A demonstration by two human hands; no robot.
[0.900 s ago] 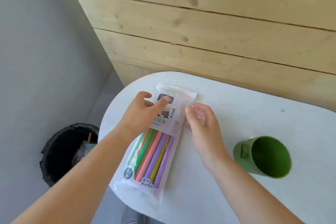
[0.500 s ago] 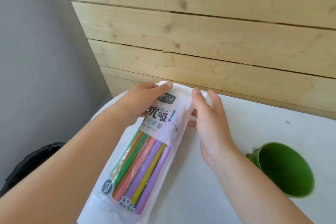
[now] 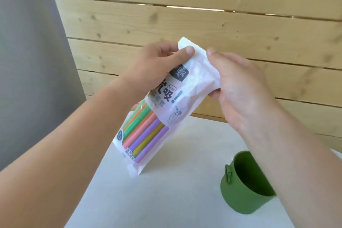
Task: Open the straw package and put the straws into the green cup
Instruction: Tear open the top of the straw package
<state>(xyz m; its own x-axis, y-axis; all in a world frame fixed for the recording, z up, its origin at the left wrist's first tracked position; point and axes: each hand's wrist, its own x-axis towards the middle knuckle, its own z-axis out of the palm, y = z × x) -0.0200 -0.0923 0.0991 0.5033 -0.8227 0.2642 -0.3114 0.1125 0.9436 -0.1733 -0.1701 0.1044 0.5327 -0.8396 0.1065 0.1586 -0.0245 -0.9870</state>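
Observation:
The straw package [image 3: 166,102] is a white plastic bag with a clear window showing several coloured straws [image 3: 144,133]. It is tilted, its top end raised and its bottom corner near the table. My left hand [image 3: 157,66] grips the top left of the package, thumb on the front. My right hand [image 3: 238,83] holds the top right edge, fingers behind the bag. The green cup [image 3: 244,190] stands on the white table [image 3: 175,190] at the lower right, partly hidden by my right forearm. The package looks sealed.
A pale wooden plank wall [image 3: 203,24] rises just behind the table. A grey wall [image 3: 27,61] is on the left. The table's left edge runs diagonally down to the bottom of the view.
Both hands have lifted the package's top end off the table and closed on it. The view has tilted up, so the bin on the floor is out of sight.

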